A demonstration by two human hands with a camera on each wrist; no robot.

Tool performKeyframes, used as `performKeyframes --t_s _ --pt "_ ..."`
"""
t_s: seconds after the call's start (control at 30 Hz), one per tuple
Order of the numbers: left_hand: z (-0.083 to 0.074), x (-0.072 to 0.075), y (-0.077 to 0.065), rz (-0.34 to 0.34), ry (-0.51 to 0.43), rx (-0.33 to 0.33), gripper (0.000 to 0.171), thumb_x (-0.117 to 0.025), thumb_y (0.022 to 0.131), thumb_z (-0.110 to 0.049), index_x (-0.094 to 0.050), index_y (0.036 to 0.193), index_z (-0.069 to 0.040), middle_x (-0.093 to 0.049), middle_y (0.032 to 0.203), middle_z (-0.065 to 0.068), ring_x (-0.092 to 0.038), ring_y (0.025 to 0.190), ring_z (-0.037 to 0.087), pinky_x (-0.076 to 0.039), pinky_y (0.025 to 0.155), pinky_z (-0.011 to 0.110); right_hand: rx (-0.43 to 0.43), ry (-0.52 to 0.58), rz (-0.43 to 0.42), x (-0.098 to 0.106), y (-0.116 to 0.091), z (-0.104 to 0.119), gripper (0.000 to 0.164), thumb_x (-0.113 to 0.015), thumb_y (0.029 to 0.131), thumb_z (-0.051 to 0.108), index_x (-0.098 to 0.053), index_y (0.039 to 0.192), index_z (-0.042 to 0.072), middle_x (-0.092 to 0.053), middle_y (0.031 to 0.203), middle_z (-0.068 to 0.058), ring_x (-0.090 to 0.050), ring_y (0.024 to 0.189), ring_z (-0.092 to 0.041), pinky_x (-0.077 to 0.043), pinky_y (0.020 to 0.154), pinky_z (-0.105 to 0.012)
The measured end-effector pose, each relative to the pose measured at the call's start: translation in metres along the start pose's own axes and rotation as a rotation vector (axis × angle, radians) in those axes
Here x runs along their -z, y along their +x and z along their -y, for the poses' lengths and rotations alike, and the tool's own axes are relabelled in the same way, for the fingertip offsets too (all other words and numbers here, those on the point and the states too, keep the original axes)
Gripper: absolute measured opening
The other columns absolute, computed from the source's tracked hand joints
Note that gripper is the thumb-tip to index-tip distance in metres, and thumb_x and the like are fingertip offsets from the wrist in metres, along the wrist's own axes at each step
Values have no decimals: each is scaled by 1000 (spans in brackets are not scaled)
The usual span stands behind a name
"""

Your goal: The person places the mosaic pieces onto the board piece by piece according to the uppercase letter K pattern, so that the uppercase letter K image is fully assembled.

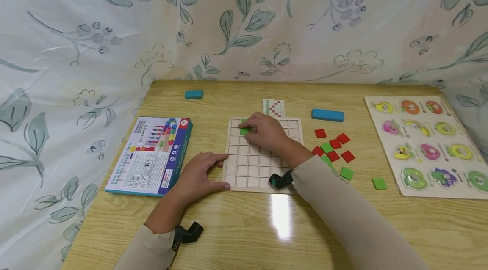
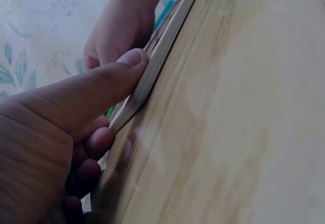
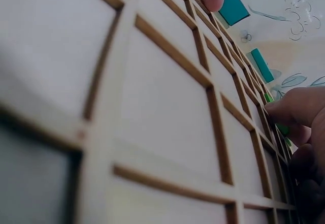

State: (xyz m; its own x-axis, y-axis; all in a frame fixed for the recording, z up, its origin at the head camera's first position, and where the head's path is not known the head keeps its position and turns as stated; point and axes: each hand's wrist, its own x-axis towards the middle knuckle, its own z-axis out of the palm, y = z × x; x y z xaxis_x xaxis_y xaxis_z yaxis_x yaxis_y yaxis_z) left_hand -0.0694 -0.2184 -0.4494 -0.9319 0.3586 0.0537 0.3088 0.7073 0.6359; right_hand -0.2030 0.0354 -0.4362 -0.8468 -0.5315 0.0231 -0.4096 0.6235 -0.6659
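Observation:
A wooden grid board point(image 1: 231, 183) lies flat on the table. My right hand point(image 1: 268, 132) reaches over its upper part, with thumb and index finger pinching a green square tile point(image 1: 244, 130) in a far-left cell. In the right wrist view, bits of green point(image 3: 283, 129) show beside those fingers; how many tiles these are is hidden. My left hand point(image 1: 198, 174) holds the board's near-left corner. Its thumb lies along the near edge and its curled fingers touch the left side, as the left wrist view shows. Behind the board lies a small pattern card point(image 1: 273, 107).
Loose red tiles point(image 1: 347, 156) and green tiles point(image 1: 346, 173) lie right of the board. A long blue block point(image 1: 327, 115) and a shorter one point(image 1: 193, 94) stand behind. A printed box point(image 1: 148, 158) is at left, a fruit puzzle board point(image 1: 386, 136) at right. Patterned cloth point(image 1: 244, 24) hangs behind.

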Motion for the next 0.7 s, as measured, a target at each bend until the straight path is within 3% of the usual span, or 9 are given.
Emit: performKeyframes --t_s 0.43,0.7 --pt "-2 1 2 1 5 -22 77 -96 79 -43 -68 146 -17 -62 107 -11 -55 101 16 -45 90 42 53 -64 -5 0 -4 -1 35 -75 101 22 -77 136 19 -62 119 1 -55 77 -12 -47 71 -32" --pt "-3 1 1 6 8 -17 77 -96 80 -42 -67 146 -15 -62 107 -10 -54 99 16 -44 89 42 54 57 -101 0 -13 -1 26 -75 100 18 -81 125 15 -66 114 -1 -55 76 -15 -47 71 -34"
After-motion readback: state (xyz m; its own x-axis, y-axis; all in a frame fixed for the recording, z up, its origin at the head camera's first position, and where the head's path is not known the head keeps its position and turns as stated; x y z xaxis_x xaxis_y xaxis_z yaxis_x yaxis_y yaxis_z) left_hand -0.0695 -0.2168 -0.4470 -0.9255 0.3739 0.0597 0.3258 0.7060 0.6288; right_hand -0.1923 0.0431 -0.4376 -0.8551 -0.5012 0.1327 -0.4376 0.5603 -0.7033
